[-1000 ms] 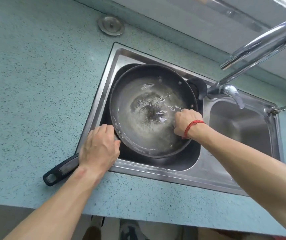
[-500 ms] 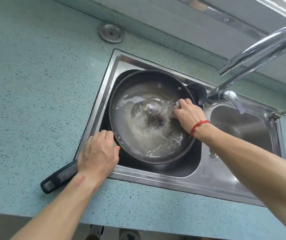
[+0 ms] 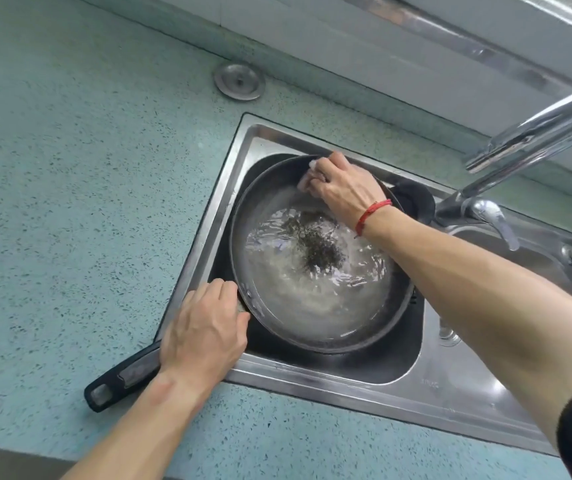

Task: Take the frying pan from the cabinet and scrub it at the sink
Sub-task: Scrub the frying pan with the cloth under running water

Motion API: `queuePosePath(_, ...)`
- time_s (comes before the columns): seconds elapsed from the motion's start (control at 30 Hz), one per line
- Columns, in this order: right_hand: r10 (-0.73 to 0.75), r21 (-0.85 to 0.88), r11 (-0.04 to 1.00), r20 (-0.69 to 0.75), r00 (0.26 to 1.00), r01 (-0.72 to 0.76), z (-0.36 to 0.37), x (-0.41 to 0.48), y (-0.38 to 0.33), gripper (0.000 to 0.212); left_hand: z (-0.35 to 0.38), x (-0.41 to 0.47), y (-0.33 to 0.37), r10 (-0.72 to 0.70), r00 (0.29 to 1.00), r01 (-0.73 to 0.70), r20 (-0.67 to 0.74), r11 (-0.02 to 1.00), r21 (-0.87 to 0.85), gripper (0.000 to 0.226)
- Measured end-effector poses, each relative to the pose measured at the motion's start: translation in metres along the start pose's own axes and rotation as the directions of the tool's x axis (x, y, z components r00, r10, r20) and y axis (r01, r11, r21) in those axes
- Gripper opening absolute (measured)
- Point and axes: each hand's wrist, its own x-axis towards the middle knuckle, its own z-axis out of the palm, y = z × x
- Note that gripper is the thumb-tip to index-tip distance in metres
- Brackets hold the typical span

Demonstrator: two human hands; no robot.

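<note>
A black frying pan (image 3: 277,306) lies in the left basin of the steel sink (image 3: 215,216), with cloudy water and dark specks swirling in it. Its black handle (image 3: 121,379) sticks out over the sink's front left rim onto the counter. My left hand (image 3: 205,330) grips the handle where it joins the pan. My right hand (image 3: 343,188), with a red string at the wrist, presses a pale cloth (image 3: 308,178) against the pan's far inner wall, fingers curled round it.
A chrome tap (image 3: 533,133) arches over the sink from the right; its base stands between the two basins. The right basin (image 3: 533,258) is partly hidden by my forearm. A round metal cap (image 3: 239,81) sits in the speckled teal counter behind the sink.
My right hand has swept with the cloth from the pan's right side up to its far rim. The water is swirling more. My left hand keeps its grip on the handle.
</note>
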Motion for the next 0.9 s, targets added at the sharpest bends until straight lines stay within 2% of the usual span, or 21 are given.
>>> queuePosePath(0.07,0.066,-0.024,0.998,0.056,0.996,-0.065,0.001,-0.013,0.004,0.005,0.001,0.000,-0.001,0.006,1.000,-0.006,0.001,1.000,-0.001,0.021)
queuePosePath(0.2,0.203,-0.077,0.979,0.272,0.941,-0.188,-0.010,-0.058,0.008,0.004,0.003,-0.001,-0.002,-0.035,0.999,0.035,0.015,0.999,-0.007,0.018)
queuePosePath(0.3,0.301,-0.090,0.951,0.485,0.821,-0.295,-0.023,-0.100,-0.009,0.018,0.001,-0.001,0.000,-0.025,1.000,0.025,0.010,1.000,-0.009,0.019)
queuePosePath(0.4,0.308,-0.046,0.936,0.590,0.746,-0.350,-0.028,-0.117,-0.028,0.026,0.000,-0.001,0.000,-0.024,1.000,0.024,0.016,1.000,0.000,0.019)
queuePosePath(0.5,0.272,0.002,0.940,0.596,0.756,-0.340,-0.030,-0.115,-0.027,0.019,0.001,-0.001,-0.001,-0.034,0.999,0.034,0.012,0.999,-0.002,0.017)
queuePosePath(0.6,0.257,0.008,0.954,0.492,0.832,-0.300,-0.026,-0.107,-0.009,0.015,0.002,-0.001,-0.001,-0.037,0.999,0.037,0.020,0.999,-0.007,0.016)
queuePosePath(0.67,0.286,0.031,0.944,0.417,0.863,-0.328,-0.022,-0.098,0.003,0.015,0.003,-0.001,-0.002,-0.038,0.999,0.039,0.028,0.999,-0.005,0.015)
queuePosePath(0.77,0.325,0.021,0.933,0.374,0.869,-0.358,-0.015,-0.094,0.006,0.023,0.003,-0.001,-0.002,-0.036,0.999,0.036,0.023,0.999,0.008,0.015)
queuePosePath(0.9,0.294,-0.055,0.952,0.419,0.859,-0.300,-0.016,-0.108,-0.008,0.017,0.002,-0.002,0.000,-0.037,0.999,0.036,0.032,0.999,0.020,0.015)
